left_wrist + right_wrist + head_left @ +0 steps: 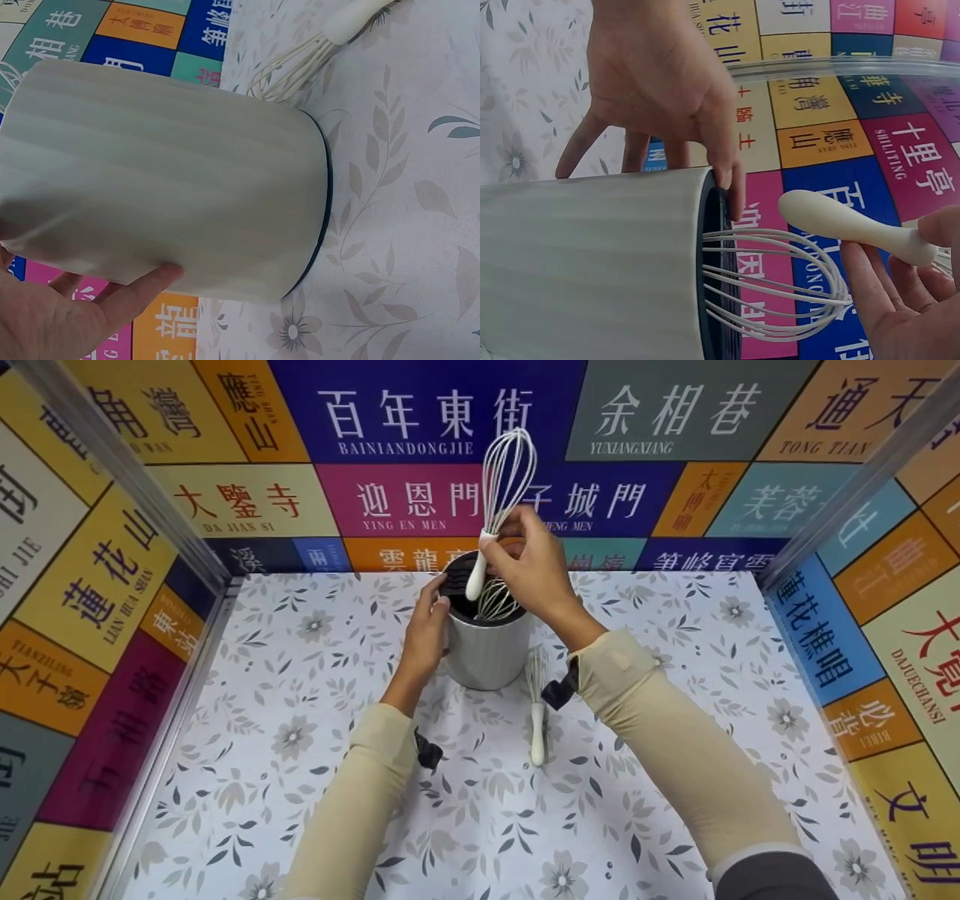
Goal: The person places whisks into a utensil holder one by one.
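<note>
A grey-white ribbed utensil holder (pixel 487 652) with a dark inner rim stands upright at the back of the table. My left hand (pixel 426 631) grips its left side near the top, with fingertips at the rim. One whisk (pixel 504 619) sits inside, its wire loops poking above the rim in the right wrist view. Above the opening, my right hand (pixel 531 559) pinches a second whisk (pixel 832 217) where handle meets wires. That whisk's wires point up and its white handle points down. A third whisk (pixel 537 720) lies on the table to the right of the holder's base.
A white cloth with grey leaves and flowers covers the table (pixel 292 802). Panels with coloured blocks of Chinese writing form a back wall (pixel 420 420) and two side walls. Metal rails (pixel 169 705) run along the table's left edge and up the corners.
</note>
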